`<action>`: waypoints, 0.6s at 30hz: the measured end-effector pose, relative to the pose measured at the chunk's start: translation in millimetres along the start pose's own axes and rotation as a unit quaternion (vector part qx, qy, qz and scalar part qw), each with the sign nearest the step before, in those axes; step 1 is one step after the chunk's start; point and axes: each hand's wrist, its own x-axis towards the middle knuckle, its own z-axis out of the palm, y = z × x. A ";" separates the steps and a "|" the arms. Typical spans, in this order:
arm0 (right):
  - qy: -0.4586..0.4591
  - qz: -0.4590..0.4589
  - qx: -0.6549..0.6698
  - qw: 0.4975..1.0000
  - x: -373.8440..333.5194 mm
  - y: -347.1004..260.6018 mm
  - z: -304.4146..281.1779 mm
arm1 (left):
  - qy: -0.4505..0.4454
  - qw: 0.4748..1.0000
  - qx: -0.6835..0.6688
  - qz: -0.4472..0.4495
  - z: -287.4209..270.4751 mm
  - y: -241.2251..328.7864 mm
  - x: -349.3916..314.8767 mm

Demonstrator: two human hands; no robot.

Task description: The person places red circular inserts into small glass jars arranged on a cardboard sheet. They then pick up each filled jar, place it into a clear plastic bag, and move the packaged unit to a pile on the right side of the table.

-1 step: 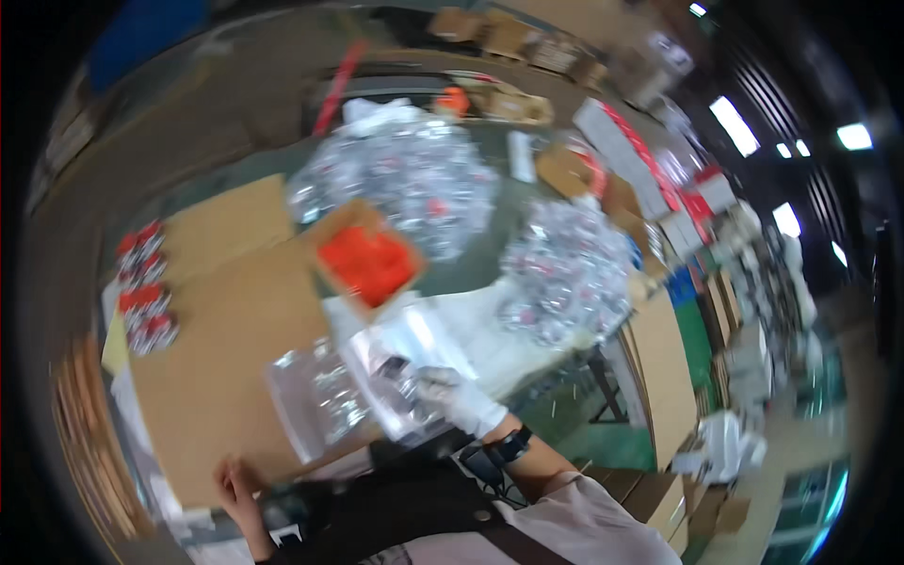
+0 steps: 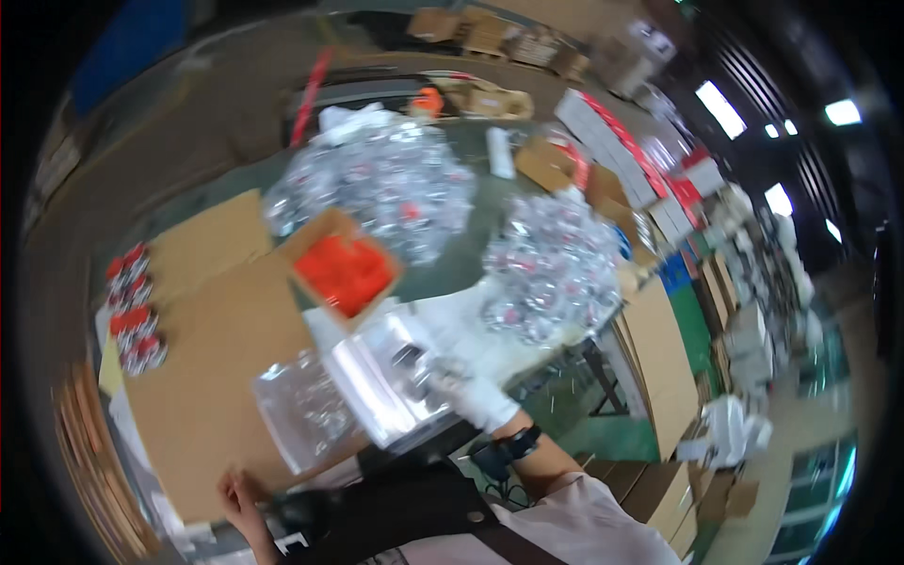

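My right hand (image 2: 468, 393), in a white glove, reaches over a stack of clear plastic bags (image 2: 367, 381) near the table's front edge. Its blurred fingers look curled at a small clear, shiny piece with a dark patch (image 2: 409, 359); what this is I cannot make out. My left hand (image 2: 241, 499) is bare and rests low over the cardboard sheet's (image 2: 207, 386) near edge, fingers loosely apart, holding nothing. Another clear bag (image 2: 297, 405) lies flat left of the stack. Beyond the bags stands an open box of red-orange pieces (image 2: 347, 273).
Two heaps of clear-wrapped items, one large (image 2: 377, 184) and one smaller (image 2: 546, 268), cover the table's far side and right. Red-topped packs (image 2: 137, 339) line the cardboard's left edge. Brown cartons (image 2: 546, 165) stand at the back right; upright cardboard panels (image 2: 659, 353) lean right of the table.
The view has shifted slightly, so the table sits a little farther left. My right hand has moved slightly right relative to the bag stack. My left hand stays low by the cardboard.
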 end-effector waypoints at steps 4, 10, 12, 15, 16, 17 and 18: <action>0.325 -0.168 0.032 0.930 -22.5 -32.9 -163.8 | -0.039 0.997 0.058 -0.036 88.1 10.1 0.3; 0.608 -0.324 -0.242 0.683 25.7 -50.5 -418.1 | 0.010 0.902 0.392 0.181 174.4 29.9 24.8; 0.589 -0.248 -0.367 0.676 50.2 -92.7 -427.7 | 0.040 0.883 0.419 0.206 174.9 17.1 31.3; 0.472 -0.159 -0.510 0.702 99.4 -123.8 -432.0 | 0.038 0.854 0.499 0.142 172.2 8.7 29.4; 0.426 -0.147 -0.532 0.717 118.7 -127.9 -426.8 | 0.046 0.863 0.488 0.126 172.2 10.8 26.4; 0.377 -0.137 -0.554 0.729 138.8 -133.5 -419.3 | 0.056 0.871 0.476 0.109 174.0 12.1 25.6; 0.417 -0.122 -0.550 0.713 161.9 -115.9 -445.1 | 0.062 0.882 0.459 0.090 183.7 19.2 22.9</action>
